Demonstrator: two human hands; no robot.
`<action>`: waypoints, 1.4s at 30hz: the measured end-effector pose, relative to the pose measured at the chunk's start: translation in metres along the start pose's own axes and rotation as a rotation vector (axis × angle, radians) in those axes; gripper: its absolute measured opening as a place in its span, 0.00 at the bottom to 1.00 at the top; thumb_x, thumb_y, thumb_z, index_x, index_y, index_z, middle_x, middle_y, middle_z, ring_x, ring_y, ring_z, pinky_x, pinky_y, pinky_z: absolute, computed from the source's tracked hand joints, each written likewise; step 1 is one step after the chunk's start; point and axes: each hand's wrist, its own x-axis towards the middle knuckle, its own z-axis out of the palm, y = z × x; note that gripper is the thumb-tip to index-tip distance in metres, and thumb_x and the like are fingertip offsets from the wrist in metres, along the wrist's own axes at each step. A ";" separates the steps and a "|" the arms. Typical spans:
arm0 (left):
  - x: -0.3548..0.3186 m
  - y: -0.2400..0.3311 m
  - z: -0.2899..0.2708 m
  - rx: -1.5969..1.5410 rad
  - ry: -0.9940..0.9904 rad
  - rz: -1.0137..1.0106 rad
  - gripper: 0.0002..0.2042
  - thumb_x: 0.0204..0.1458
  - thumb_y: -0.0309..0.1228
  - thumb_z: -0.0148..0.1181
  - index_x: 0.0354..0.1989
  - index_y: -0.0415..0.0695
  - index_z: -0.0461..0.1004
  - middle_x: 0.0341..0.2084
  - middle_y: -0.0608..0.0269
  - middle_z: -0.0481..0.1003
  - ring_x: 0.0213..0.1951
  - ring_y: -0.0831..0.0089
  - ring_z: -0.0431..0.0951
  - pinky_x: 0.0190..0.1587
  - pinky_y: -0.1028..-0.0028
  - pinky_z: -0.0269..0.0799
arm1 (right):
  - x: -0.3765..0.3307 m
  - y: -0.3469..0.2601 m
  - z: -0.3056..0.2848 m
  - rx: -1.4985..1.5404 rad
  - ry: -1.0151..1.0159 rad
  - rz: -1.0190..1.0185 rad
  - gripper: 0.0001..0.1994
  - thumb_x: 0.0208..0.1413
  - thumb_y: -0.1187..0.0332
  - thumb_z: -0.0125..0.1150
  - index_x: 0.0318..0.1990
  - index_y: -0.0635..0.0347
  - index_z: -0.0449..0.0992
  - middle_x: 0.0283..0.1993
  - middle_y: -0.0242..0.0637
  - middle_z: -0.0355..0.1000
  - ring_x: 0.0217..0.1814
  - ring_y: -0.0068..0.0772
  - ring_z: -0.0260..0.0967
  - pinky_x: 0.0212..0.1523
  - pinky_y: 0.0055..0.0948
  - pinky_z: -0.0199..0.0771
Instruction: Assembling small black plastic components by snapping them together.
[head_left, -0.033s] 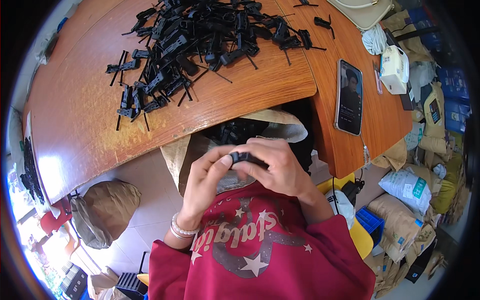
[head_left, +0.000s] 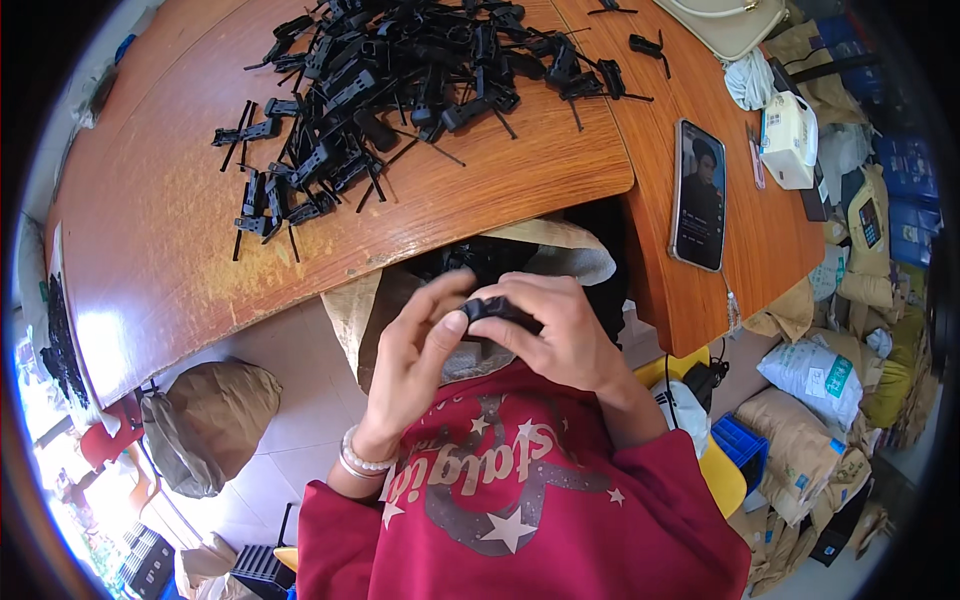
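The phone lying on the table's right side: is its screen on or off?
On: the phone shows a lit picture of a person, with small pale marks below.

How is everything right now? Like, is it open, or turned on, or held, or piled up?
Black piece: held in the fingers
Right hand: closed on the piece
Left hand: thumb at the piece's end, fingers blurred
Black pile: loose, heaped on the table
Phone: screen on, showing a person
Sack: open, dark things inside
Table: scuffed near its edge
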 end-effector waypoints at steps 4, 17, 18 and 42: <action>-0.002 0.015 -0.009 0.602 -0.220 0.469 0.26 0.44 0.17 0.58 0.55 0.32 0.63 0.44 0.45 0.70 0.42 0.52 0.73 0.47 0.66 0.70 | 0.002 -0.002 -0.008 0.235 0.075 0.371 0.10 0.54 0.68 0.59 0.30 0.68 0.74 0.21 0.38 0.72 0.23 0.21 0.67 0.24 0.27 0.64; 0.008 0.007 -0.010 0.563 -0.104 0.434 0.18 0.48 0.20 0.57 0.50 0.34 0.67 0.30 0.50 0.72 0.30 0.55 0.75 0.32 0.68 0.71 | -0.014 -0.019 0.004 0.405 0.110 0.423 0.11 0.59 0.67 0.52 0.41 0.67 0.72 0.25 0.32 0.67 0.22 0.17 0.61 0.22 0.18 0.58; 0.007 0.007 -0.009 0.462 -0.127 0.379 0.18 0.49 0.20 0.56 0.50 0.33 0.67 0.31 0.50 0.73 0.31 0.57 0.76 0.33 0.69 0.72 | -0.016 -0.020 0.002 0.379 0.063 0.421 0.11 0.61 0.68 0.47 0.43 0.66 0.70 0.25 0.29 0.67 0.21 0.12 0.58 0.20 0.13 0.54; 0.004 0.001 -0.011 0.564 -0.042 0.652 0.18 0.47 0.19 0.57 0.49 0.30 0.65 0.30 0.46 0.72 0.27 0.52 0.74 0.27 0.66 0.69 | -0.012 -0.020 0.000 0.485 -0.097 0.465 0.11 0.55 0.74 0.55 0.44 0.68 0.72 0.24 0.34 0.70 0.24 0.21 0.67 0.28 0.22 0.67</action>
